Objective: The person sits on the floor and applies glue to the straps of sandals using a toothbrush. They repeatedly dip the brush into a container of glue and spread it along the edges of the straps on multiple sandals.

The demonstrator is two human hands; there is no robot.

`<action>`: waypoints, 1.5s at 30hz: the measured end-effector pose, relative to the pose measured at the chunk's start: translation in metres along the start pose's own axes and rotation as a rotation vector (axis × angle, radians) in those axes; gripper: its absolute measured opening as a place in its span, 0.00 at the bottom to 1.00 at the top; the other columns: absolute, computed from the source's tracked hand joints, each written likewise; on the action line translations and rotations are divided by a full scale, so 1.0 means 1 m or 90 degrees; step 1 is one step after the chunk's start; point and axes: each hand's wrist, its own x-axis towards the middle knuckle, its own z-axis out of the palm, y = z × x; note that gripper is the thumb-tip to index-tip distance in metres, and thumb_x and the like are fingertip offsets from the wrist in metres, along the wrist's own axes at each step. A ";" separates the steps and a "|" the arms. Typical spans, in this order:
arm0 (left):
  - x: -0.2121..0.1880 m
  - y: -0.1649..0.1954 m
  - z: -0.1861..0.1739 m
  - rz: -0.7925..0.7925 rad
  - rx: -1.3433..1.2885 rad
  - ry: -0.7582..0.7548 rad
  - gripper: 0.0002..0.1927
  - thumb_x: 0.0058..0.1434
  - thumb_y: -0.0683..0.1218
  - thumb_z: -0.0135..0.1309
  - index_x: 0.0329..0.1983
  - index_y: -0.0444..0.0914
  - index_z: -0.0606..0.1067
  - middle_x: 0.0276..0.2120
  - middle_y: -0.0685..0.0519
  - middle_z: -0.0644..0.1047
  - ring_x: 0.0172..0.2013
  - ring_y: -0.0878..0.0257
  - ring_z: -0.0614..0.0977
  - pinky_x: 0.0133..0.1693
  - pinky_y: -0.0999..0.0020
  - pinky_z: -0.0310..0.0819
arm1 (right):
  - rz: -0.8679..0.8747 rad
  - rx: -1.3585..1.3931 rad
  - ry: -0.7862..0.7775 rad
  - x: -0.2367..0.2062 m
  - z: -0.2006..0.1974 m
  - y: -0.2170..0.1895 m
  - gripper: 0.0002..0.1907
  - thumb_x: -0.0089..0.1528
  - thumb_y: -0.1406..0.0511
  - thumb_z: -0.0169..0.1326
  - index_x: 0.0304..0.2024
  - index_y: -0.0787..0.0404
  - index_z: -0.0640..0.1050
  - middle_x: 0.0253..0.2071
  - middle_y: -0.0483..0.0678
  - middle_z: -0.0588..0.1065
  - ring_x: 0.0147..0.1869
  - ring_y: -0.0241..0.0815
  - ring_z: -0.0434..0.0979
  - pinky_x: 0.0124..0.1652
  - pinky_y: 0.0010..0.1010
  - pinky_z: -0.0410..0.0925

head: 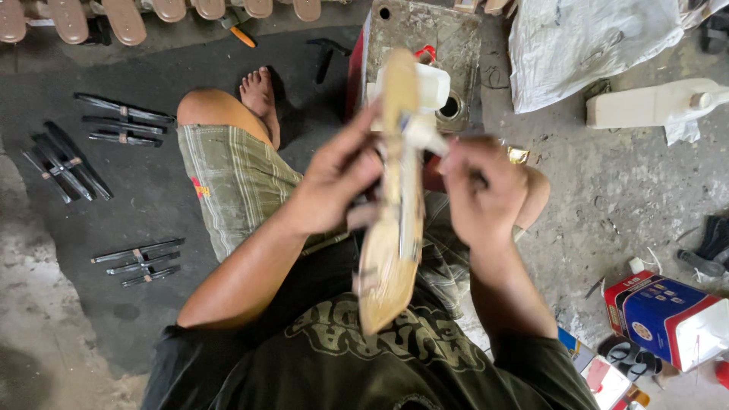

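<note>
Sole (391, 250) upright between hands, left hand (334, 182) gripping it, right hand (480, 193) pinching its edge

The sole (391, 228) is pale tan wood colour, with a white scrap at its upper part. The shorts (231, 178) are olive green with a faint plaid of pale lines and a small red-and-yellow mark. The shirt (342, 357) is black with a dull khaki print. The mat (152, 205) is dark grey; the strips (121, 118) on it are black, some banded in tan. The floor (615, 197) is mottled grey. The sack (585, 42) is white. The carton (664, 315) is blue, red and white. The jug (653, 106) is cream.
</note>
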 end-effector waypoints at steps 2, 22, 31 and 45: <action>0.002 -0.016 -0.014 -0.019 -0.078 0.086 0.34 0.77 0.52 0.47 0.81 0.47 0.48 0.77 0.47 0.57 0.71 0.57 0.67 0.69 0.56 0.65 | -0.110 -0.076 -0.072 -0.015 -0.005 -0.002 0.07 0.68 0.73 0.58 0.48 0.63 0.78 0.40 0.49 0.79 0.39 0.37 0.78 0.38 0.27 0.69; -0.036 -0.090 -0.041 -0.150 -0.337 0.271 0.26 0.76 0.44 0.46 0.76 0.33 0.61 0.62 0.46 0.75 0.57 0.57 0.79 0.59 0.62 0.74 | 0.031 -0.656 -0.263 0.050 0.022 0.175 0.08 0.63 0.62 0.54 0.43 0.50 0.81 0.41 0.53 0.78 0.35 0.55 0.81 0.33 0.48 0.71; -0.016 -0.026 -0.041 0.002 0.130 0.237 0.26 0.76 0.47 0.52 0.74 0.33 0.65 0.66 0.46 0.74 0.64 0.60 0.76 0.67 0.65 0.70 | 0.240 -0.152 -0.150 -0.007 -0.012 0.053 0.08 0.67 0.68 0.57 0.48 0.58 0.82 0.37 0.46 0.81 0.28 0.32 0.72 0.27 0.27 0.63; -0.012 0.025 -0.011 0.040 0.242 0.198 0.24 0.77 0.47 0.52 0.73 0.35 0.67 0.67 0.46 0.76 0.67 0.60 0.78 0.69 0.65 0.71 | 0.073 0.045 -0.058 -0.039 0.021 -0.010 0.08 0.69 0.77 0.55 0.49 0.65 0.76 0.41 0.48 0.76 0.41 0.33 0.72 0.43 0.23 0.66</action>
